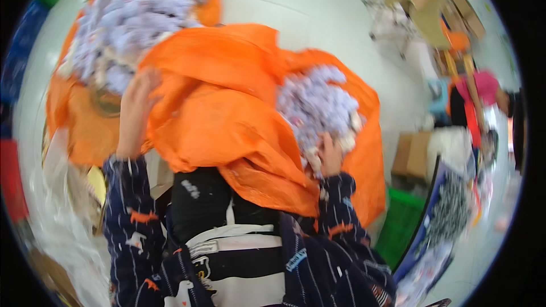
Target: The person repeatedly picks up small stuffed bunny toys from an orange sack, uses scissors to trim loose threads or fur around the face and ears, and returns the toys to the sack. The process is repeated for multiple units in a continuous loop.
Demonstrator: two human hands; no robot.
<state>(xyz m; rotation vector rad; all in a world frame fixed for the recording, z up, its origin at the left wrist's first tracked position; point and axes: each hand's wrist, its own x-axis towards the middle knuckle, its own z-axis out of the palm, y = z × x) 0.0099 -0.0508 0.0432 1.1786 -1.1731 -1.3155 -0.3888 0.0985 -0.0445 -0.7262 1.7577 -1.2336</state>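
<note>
An orange woven sack [210,119] lies spread over my lap and in front of me. My left hand [138,108] is at its left edge, fingers stretched upward and somewhat apart against the cloth; they are slightly blurred. To the right, a heap of fluffy lavender pieces [315,102] with some cream bits rests on orange sacking. My right hand [330,158] touches the near side of this heap, its fingers apart and no piece clearly gripped. Beyond my left hand, a larger heap of the same lavender pieces [136,11] lies on more orange sacking.
Clear plastic sheeting [68,210] hangs at my left. On the right are a green crate [401,222], a cardboard box [412,153] and a blue-edged container of grey pieces [449,210]. Farther right, a person in a pink top [483,88] is near stacked cartons.
</note>
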